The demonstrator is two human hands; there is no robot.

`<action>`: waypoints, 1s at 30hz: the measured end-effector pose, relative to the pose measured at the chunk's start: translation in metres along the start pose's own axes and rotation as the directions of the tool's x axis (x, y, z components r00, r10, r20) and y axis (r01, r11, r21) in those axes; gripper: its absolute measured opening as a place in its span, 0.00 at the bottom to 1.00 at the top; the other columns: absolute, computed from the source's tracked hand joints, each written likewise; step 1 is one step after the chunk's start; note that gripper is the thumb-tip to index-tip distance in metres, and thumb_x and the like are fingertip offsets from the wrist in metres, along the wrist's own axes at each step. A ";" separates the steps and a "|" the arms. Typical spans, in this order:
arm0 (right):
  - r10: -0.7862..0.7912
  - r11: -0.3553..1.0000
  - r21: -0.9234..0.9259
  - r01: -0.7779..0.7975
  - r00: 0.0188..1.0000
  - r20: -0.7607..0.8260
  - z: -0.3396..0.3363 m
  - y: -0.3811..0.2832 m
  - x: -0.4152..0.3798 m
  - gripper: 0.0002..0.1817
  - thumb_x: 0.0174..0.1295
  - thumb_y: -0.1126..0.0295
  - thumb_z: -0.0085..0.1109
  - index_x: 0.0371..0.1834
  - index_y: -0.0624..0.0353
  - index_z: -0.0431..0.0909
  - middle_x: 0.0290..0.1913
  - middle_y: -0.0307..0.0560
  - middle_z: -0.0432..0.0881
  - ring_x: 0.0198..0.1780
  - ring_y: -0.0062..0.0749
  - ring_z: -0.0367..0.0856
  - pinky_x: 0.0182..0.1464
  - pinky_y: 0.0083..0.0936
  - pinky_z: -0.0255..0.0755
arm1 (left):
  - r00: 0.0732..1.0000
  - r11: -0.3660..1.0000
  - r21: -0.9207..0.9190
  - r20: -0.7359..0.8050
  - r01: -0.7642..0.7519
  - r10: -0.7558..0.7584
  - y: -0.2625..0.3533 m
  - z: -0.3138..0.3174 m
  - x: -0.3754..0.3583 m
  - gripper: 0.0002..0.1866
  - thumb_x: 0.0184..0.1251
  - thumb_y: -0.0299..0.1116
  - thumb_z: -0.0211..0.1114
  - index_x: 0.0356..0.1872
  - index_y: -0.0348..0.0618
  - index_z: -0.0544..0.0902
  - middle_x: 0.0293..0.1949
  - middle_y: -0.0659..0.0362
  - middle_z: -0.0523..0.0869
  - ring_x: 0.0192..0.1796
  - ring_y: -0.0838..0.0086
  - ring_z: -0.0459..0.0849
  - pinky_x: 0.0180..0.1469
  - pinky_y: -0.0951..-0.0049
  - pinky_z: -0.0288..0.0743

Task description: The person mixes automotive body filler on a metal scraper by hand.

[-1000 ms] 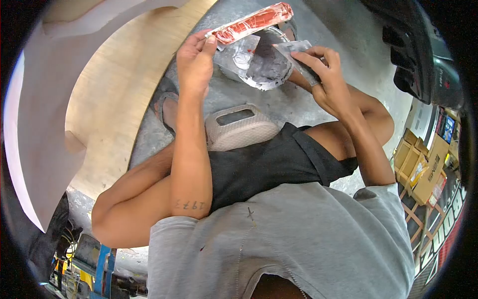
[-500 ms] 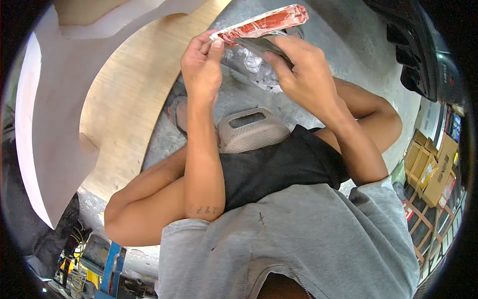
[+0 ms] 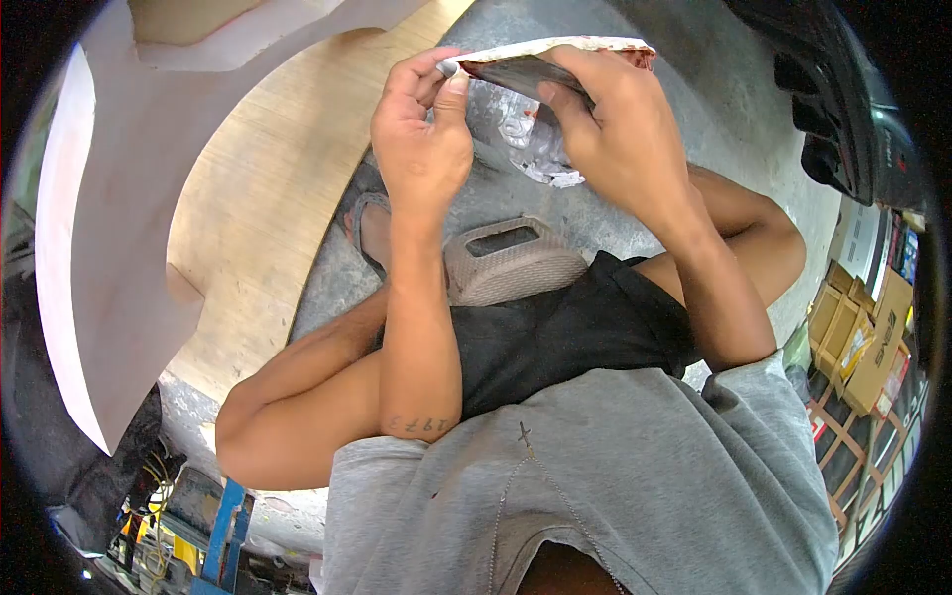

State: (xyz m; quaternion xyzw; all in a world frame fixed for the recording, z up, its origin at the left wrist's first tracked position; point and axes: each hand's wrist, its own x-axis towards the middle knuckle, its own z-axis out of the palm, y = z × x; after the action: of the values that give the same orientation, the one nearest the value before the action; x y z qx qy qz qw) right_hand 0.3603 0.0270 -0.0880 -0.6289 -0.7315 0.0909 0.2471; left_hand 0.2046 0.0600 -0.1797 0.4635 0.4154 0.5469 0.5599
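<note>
My left hand (image 3: 424,139) pinches one end of a long, narrow red piece smeared with white (image 3: 555,46), between thumb and fingers. Its white edge faces up, and the piece stretches over to the right. In my right hand (image 3: 625,124) is a thin, dark, flat blade like a putty spreader (image 3: 516,77), slanting toward my left fingertips and lying along the underside of the piece. Part of the blade is hidden by my right fingers. Below both hands, a crumpled, shiny clear plastic wrapping with white smears (image 3: 545,149) lies on the floor.
A beige textured plastic seat with a handle slot (image 3: 516,263) is between my legs. A large curved pale panel (image 3: 129,228) stands at left, over a plywood sheet (image 3: 268,188). Cardboard boxes (image 3: 878,347) are at right, a dark vehicle part (image 3: 833,109) upper right.
The red-and-white piece has tipped, so its white edge shows instead of its red face. Both hands have shifted slightly to the right, the blade staying against the piece.
</note>
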 end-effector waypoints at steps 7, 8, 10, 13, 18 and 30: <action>0.192 0.897 0.394 -0.202 0.979 0.066 -0.004 0.008 0.004 0.10 0.62 0.74 0.63 0.46 0.65 0.83 0.29 0.59 0.83 0.31 0.42 0.83 0.39 0.34 0.74 | 0.999 0.998 0.059 0.018 0.033 -0.034 0.006 -0.004 0.000 0.13 0.72 0.23 0.62 0.56 0.33 0.80 0.45 0.50 0.89 0.47 0.76 0.86 0.51 0.77 0.78; 0.136 0.950 0.271 -0.155 0.987 0.089 -0.008 0.011 0.006 0.12 0.65 0.73 0.62 0.49 0.66 0.82 0.30 0.52 0.86 0.31 0.29 0.81 0.39 0.30 0.75 | 0.999 0.996 0.084 0.024 0.042 -0.044 0.006 -0.004 -0.001 0.14 0.72 0.23 0.62 0.56 0.34 0.80 0.45 0.50 0.89 0.46 0.76 0.86 0.51 0.76 0.78; 0.203 0.882 0.405 -0.242 0.969 0.138 -0.009 0.012 0.005 0.13 0.66 0.73 0.63 0.51 0.66 0.82 0.31 0.48 0.87 0.32 0.26 0.81 0.39 0.28 0.75 | 0.999 0.996 0.076 0.011 0.046 -0.047 0.005 -0.004 -0.001 0.14 0.72 0.23 0.62 0.56 0.34 0.79 0.45 0.50 0.89 0.46 0.76 0.86 0.51 0.76 0.78; 0.306 0.754 0.523 -0.397 0.917 0.256 -0.019 0.012 0.002 0.14 0.68 0.71 0.63 0.53 0.66 0.82 0.35 0.42 0.88 0.34 0.21 0.81 0.40 0.26 0.76 | 0.998 0.996 0.063 -0.022 0.060 -0.059 0.002 -0.008 -0.002 0.14 0.72 0.23 0.62 0.56 0.33 0.79 0.45 0.49 0.89 0.46 0.76 0.86 0.51 0.76 0.78; 0.392 0.667 0.519 -0.535 0.844 0.366 -0.036 0.002 -0.001 0.15 0.69 0.70 0.63 0.55 0.66 0.82 0.37 0.39 0.88 0.34 0.19 0.80 0.39 0.24 0.76 | 0.996 0.995 0.043 -0.042 0.086 -0.084 0.000 -0.012 0.001 0.14 0.73 0.23 0.61 0.57 0.33 0.79 0.46 0.49 0.89 0.46 0.76 0.85 0.51 0.77 0.77; 0.503 0.703 0.510 -0.496 0.854 0.137 -0.094 0.066 -0.032 0.10 0.69 0.69 0.64 0.50 0.61 0.83 0.37 0.34 0.85 0.33 0.15 0.74 0.35 0.18 0.66 | 0.859 0.938 -0.120 -0.378 0.325 -0.346 -0.041 -0.065 0.020 0.19 0.74 0.31 0.65 0.58 0.28 0.78 0.51 0.48 0.87 0.51 0.71 0.85 0.56 0.71 0.77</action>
State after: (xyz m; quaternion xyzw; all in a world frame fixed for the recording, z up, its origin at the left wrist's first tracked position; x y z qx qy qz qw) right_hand 0.4656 -0.0076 -0.0444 -0.7109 -0.4784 0.3477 0.3805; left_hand 0.1517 0.0853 -0.2338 0.2500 0.5790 0.5337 0.5635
